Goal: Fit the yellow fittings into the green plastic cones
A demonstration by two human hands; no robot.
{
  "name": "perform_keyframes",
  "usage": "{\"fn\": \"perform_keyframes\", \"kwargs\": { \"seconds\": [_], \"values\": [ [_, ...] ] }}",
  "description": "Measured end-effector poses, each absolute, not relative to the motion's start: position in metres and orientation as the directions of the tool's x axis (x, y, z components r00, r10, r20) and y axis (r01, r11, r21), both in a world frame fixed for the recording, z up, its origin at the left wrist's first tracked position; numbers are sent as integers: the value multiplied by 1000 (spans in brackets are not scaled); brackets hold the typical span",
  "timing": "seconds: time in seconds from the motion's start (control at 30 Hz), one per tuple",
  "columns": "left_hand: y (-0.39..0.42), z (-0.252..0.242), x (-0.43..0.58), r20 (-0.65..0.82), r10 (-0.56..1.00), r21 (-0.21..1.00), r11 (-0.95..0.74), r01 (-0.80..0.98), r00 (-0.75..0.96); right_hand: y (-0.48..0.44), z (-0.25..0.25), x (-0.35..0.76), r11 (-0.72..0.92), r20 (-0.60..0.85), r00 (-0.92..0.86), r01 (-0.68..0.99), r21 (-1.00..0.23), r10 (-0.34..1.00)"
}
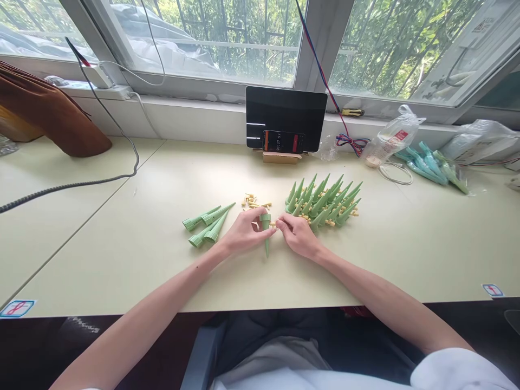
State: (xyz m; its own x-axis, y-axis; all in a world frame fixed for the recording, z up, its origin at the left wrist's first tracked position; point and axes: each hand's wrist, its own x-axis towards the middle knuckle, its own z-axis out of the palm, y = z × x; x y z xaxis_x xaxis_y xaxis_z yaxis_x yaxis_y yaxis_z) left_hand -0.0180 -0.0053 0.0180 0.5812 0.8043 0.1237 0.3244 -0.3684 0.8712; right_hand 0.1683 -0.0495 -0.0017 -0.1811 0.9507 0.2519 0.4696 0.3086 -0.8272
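My left hand [242, 234] is closed around a green plastic spike [266, 232], its pointed tip aimed toward me. My right hand [298, 234] pinches a small yellow piece [272, 223] against the side of the spike's wide end. To the left lie three loose green spikes [206, 223]. Behind my right hand is a pile of several green spikes with yellow fittings [325, 203]. Several small yellow pieces [254, 202] are scattered just beyond my hands.
A tablet [286, 118] and a phone [283, 142] lean against the window ledge. Bags of teal spikes [430, 165] sit at the far right. A brown bag [49, 111] and a grey cable [73, 185] lie at the left. The table edge [260, 309] runs close to my body.
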Motion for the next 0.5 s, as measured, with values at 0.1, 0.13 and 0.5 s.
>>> {"fn": "perform_keyframes", "kwargs": {
  "seconds": [0.1, 0.13, 0.5],
  "values": [
    [-5, 19, -18, 119, 805, 872, -365, 326, 582, -50, -2, 168, 322, 263, -188, 473, -820, 946],
    [-5, 19, -18, 120, 805, 871, -366, 327, 581, -49, -2, 168, 325, 265, -190, 476, -817, 945],
    [-5, 16, -19, 151, 785, 854, -409, 320, 601, -49, -5, 168, 343, 275, -205, 511, -788, 939]
  ]
}}
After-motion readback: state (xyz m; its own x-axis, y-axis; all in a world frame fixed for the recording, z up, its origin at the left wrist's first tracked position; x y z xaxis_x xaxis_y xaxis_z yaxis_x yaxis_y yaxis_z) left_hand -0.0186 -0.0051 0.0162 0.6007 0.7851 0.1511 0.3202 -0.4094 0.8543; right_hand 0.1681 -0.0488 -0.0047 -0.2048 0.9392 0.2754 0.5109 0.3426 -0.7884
